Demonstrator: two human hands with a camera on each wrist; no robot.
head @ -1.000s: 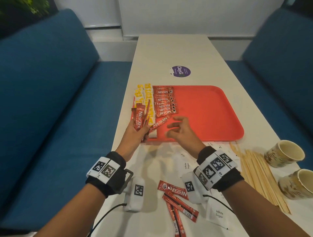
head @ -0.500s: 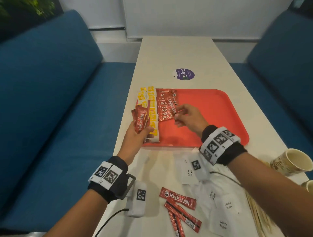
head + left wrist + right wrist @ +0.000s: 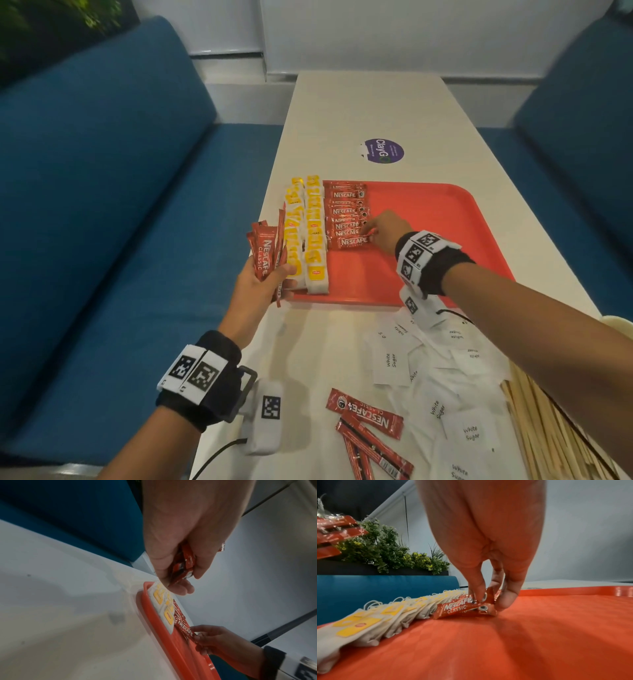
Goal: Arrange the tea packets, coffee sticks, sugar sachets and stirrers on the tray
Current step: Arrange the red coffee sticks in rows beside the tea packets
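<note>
An orange tray [image 3: 428, 219] lies on the white table. Along its left side run two rows of yellow-tagged tea packets [image 3: 313, 236] and a column of red coffee sticks [image 3: 346, 212]. My right hand [image 3: 383, 231] pinches the right end of the nearest coffee stick [image 3: 462, 607], which lies on the tray floor at the column's near end. My left hand [image 3: 260, 284] grips a fan of several coffee sticks [image 3: 265, 251] just off the tray's near-left corner. More coffee sticks [image 3: 366, 416], white sugar sachets [image 3: 438, 370] and wooden stirrers [image 3: 541, 428] lie on the table before the tray.
Blue sofas [image 3: 102, 205] flank the table on both sides. A purple round sticker [image 3: 383, 150] sits on the table beyond the tray. The rim of a paper cup [image 3: 618, 322] shows at the right edge. A planter with green leaves [image 3: 393, 553] stands behind the left sofa.
My right hand took a stick from the left hand's bunch, carried it over the tray and has lowered it onto the near end of the coffee column. The left hand stayed put.
</note>
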